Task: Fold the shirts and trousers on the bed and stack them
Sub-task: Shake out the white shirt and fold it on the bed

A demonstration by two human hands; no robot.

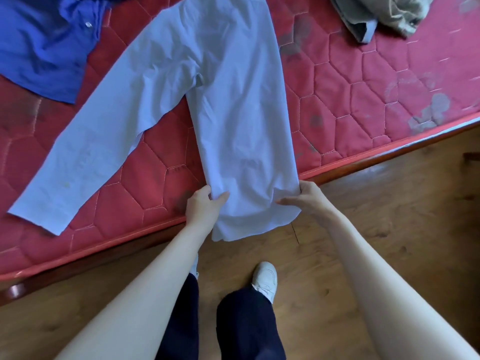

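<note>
Head view: pale blue shirt (228, 113) spread over the red quilted bed (350, 105), body folded narrow, one long sleeve stretched out toward the bed's near left edge, hem hanging past the near edge above the wooden floor (389, 229). Left hand (205, 206) pinching the hem's left corner, thumb on top and fingers curled under the cloth. Right hand (307, 198) gripping the hem's right corner, fingers wrapped round the edge. Darker blue shirt (44, 42) crumpled at the far left corner of the bed. Khaki trousers (384, 14) bunched at the far right. Dark trouser legs and a white shoe (266, 278) on the floor below
</note>
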